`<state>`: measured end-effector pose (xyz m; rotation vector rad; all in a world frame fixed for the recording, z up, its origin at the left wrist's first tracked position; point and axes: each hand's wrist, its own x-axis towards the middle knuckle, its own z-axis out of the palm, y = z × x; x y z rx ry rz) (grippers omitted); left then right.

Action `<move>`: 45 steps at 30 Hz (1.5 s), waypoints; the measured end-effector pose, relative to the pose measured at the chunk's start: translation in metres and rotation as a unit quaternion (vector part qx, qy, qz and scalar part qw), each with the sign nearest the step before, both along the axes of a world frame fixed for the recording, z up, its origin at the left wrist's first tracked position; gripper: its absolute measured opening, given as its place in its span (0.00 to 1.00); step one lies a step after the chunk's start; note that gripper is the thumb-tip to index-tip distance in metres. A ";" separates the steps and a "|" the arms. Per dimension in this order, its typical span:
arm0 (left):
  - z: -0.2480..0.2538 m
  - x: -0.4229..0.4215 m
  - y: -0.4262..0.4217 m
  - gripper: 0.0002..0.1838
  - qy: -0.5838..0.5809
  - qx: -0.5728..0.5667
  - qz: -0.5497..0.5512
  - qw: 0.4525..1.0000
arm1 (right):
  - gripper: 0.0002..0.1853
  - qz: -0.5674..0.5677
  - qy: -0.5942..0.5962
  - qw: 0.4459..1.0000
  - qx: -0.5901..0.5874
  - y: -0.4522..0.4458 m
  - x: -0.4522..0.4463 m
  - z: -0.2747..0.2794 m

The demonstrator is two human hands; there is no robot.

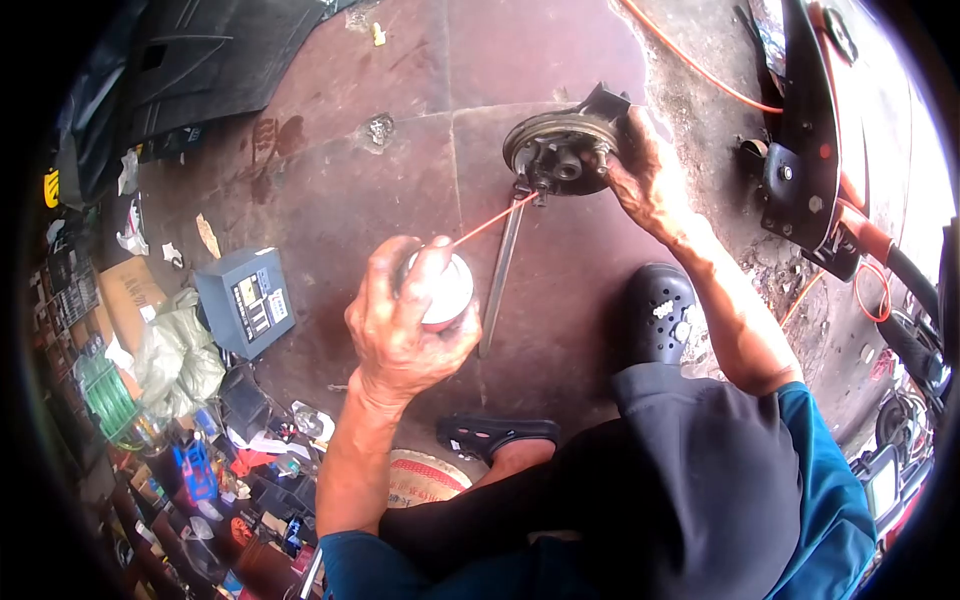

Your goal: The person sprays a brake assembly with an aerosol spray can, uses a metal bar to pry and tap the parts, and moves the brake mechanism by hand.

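Note:
My left hand [415, 315] is wrapped round a spray can [449, 292], with a finger on its top. A thin red straw [495, 219] runs from the can up to the lower edge of a round, dirty metal drum part [562, 150]. My right hand [650, 180] grips that part at its right side, and its hub side faces me. A long flat metal arm [502, 270] hangs down from the part's lower edge, between my two hands.
A grey-blue box [245, 300] stands at the left, beside a plastic bag [175, 355] and scattered parts. Black plastic panels [215, 60] lie at the upper left. An orange hose [700, 65] and a black metal frame [805, 170] are at the right. My shoes [662, 315] are below.

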<state>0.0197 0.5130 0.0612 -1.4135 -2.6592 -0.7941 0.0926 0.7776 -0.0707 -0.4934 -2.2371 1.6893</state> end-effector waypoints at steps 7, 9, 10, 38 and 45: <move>-0.002 -0.002 0.017 0.36 0.025 -0.057 0.024 0.998 | 0.17 0.010 -0.068 0.995 0.074 0.000 -0.002 0.023; -0.001 -0.003 0.019 0.36 0.030 -0.066 0.030 0.997 | 0.17 0.005 -0.048 0.998 0.047 -0.001 -0.002 0.023; -0.001 -0.003 0.020 0.36 0.025 -0.067 0.027 0.997 | 0.17 0.003 -0.037 0.999 0.034 -0.002 -0.003 0.023; 0.005 -0.007 0.029 0.35 0.027 -0.107 0.025 0.994 | 0.17 0.035 -0.049 0.994 0.090 -0.007 -0.002 0.034; 0.007 -0.007 0.030 0.34 0.024 -0.110 0.021 0.993 | 0.18 0.035 -0.046 0.996 0.070 -0.009 -0.001 0.037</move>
